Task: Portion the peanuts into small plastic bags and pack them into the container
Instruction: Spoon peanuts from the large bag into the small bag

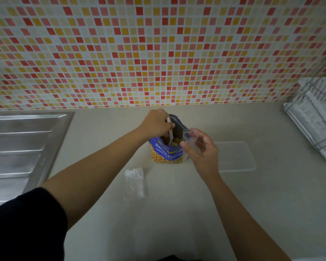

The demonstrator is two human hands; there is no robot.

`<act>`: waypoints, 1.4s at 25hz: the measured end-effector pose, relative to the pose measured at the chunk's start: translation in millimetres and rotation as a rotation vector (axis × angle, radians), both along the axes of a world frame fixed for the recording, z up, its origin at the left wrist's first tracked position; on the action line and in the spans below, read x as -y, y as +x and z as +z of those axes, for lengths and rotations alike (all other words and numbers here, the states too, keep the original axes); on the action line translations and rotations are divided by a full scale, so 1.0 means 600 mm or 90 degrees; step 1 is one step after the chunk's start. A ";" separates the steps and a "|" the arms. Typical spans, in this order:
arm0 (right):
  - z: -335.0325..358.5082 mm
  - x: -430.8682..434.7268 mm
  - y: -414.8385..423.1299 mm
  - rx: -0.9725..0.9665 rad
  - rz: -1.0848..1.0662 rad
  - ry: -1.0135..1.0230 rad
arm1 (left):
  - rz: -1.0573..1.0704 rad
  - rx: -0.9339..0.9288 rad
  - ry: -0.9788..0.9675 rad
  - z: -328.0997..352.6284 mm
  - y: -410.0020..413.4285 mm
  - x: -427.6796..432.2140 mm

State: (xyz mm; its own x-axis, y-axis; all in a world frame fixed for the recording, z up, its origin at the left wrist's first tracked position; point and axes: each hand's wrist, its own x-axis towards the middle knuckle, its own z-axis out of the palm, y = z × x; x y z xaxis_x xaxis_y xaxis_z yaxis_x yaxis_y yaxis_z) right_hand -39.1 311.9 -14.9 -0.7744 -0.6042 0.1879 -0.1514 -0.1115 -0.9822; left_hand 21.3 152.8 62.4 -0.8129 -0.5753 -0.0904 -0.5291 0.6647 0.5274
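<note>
In the middle of the frame the left hand point(156, 123) is seen with its fingers curled tightly around the handle of a white spoon point(170, 136). The spoon is pointed down into the open mouth of the peanut bag point(167, 154), and its bowl is hidden among the peanuts point(175, 143) that are visible inside. Just to the right, the right hand point(201, 149) is held beside the top edge of the peanut bag. A small plastic bag point(190, 136) is pinched between its thumb and fingers, and the mouth of this bag is kept open and turned toward the spoon. The peanut bag, blue on top and yellow below, is stood upright on the counter point(177, 213), between the two hands. To the right of the right hand, a clear container point(237, 157) is laid flat on the counter, apart from the peanut bag. Below the peanut bag, toward the lower centre, a flat pile of empty bags point(135, 183) is placed on the counter. At the left edge a steel sink drainboard point(26, 144) is seen, and at the right edge a dish rack point(316, 113). The upper half of the frame is filled by a tiled wall point(158, 53) in red, orange and white squares. A black sleeve point(23, 223) is visible at the lower left.
</note>
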 end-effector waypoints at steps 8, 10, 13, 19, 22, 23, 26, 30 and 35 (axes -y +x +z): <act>0.010 -0.009 0.007 -0.014 0.005 -0.007 | 0.194 -0.174 0.383 0.010 0.030 0.016; 0.011 -0.009 0.009 -0.012 -0.003 -0.014 | 0.222 -0.196 0.411 0.015 0.041 0.024; 0.017 -0.008 0.012 -0.010 -0.018 -0.023 | 0.268 -0.213 0.457 0.015 0.058 0.037; 0.022 -0.010 0.011 -0.026 -0.063 -0.020 | 0.392 -0.291 0.603 0.001 0.073 0.053; 0.016 -0.008 0.011 -0.035 -0.069 0.007 | 0.440 -0.317 0.622 -0.005 0.076 0.056; 0.015 -0.007 0.010 -0.040 -0.066 0.013 | 0.441 -0.315 0.593 -0.005 0.076 0.057; 0.015 -0.005 0.007 -0.043 -0.066 0.024 | 0.328 -0.302 0.326 0.000 0.073 0.044; 0.013 -0.004 0.001 0.011 -0.053 0.029 | -0.001 -0.135 -0.149 0.007 0.043 -0.002; 0.015 -0.007 -0.004 0.036 -0.030 0.028 | 0.061 -0.004 -0.039 -0.009 -0.010 -0.021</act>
State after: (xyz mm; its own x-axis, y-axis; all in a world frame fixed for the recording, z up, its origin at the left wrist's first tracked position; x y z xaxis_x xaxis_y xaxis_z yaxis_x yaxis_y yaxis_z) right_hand -41.3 315.8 -6.2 -0.8111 -0.5731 0.1171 -0.0990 -0.0627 -0.9931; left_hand 15.1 165.5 57.0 -0.7546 -0.6545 -0.0479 -0.5883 0.6424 0.4911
